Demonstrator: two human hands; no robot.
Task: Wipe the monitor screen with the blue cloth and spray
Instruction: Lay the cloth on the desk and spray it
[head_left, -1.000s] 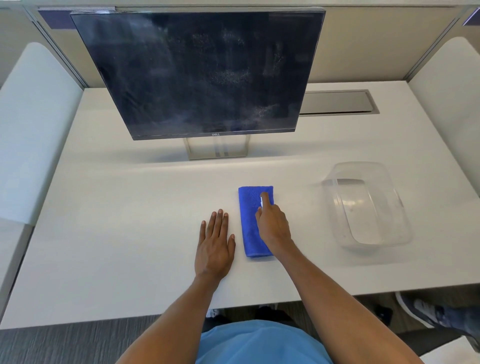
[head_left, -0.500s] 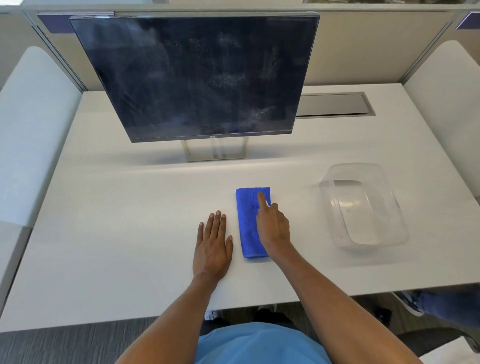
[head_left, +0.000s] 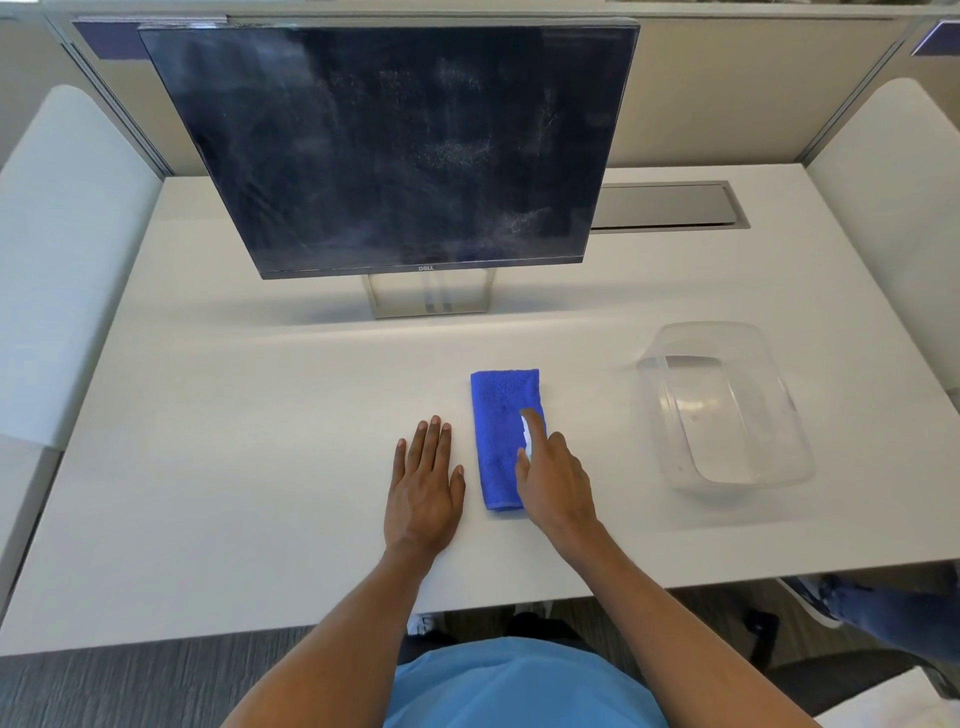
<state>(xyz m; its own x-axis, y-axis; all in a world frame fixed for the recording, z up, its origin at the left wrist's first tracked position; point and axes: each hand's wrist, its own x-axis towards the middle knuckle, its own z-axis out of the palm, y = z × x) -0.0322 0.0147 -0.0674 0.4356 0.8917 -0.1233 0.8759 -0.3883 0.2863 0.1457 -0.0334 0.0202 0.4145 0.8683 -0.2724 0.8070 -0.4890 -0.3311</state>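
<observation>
Surface (head_left: 260, 467): I see a white desk filling most of the view.
Monitor (head_left: 395, 145): stands at the far middle, dark screen covered in smears and specks.
Clear tub (head_left: 727, 410): sits to the right, apart from the rest.
Blue cloth (head_left: 501, 426): folded, lying near the middle (long side running near to far).
Left hand (head_left: 423, 493): flat on the surface just left of the cloth, fingers spread, holding nothing.
Right hand (head_left: 558, 483): over the cloth's right edge, fingers curled around a small white spray bottle (head_left: 525, 434), forefinger extended.
</observation>
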